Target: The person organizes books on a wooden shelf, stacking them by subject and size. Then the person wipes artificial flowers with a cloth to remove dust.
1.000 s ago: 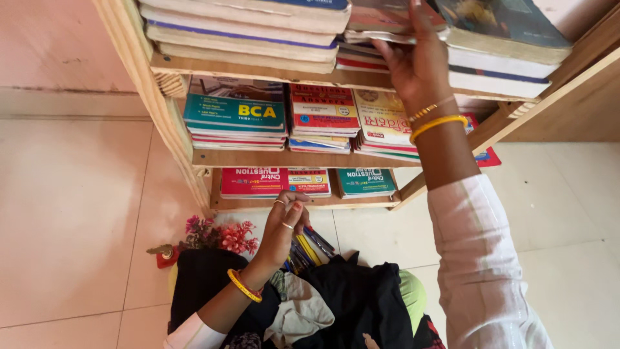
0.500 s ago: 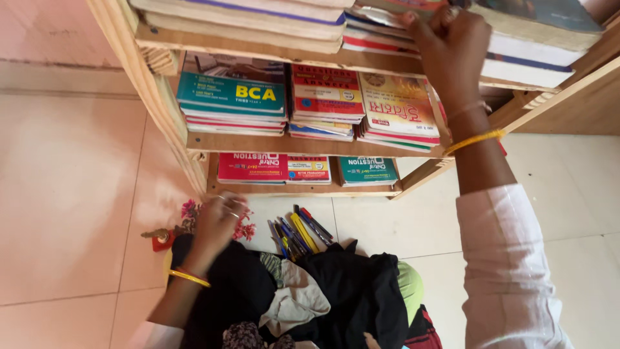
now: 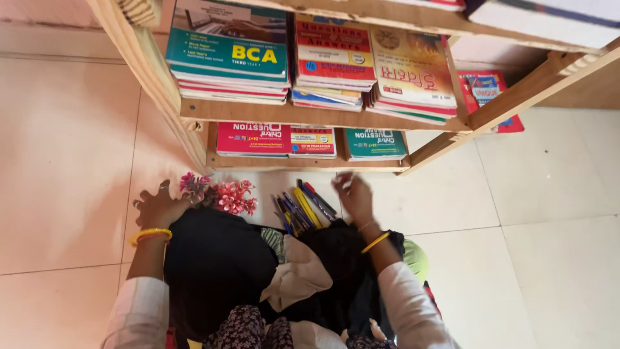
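Left hand (image 3: 158,208) spread flat, holding nothing, beside pink flowers (image 3: 227,196). Right hand (image 3: 355,197) loosely open, empty, just right of pens (image 3: 302,210) on tiled floor (image 3: 529,213). Ahead of fingers, wooden bookshelf (image 3: 310,115).

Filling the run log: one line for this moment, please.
left hand: by pink flowers | right hand: at pens | bookshelf: stacked books
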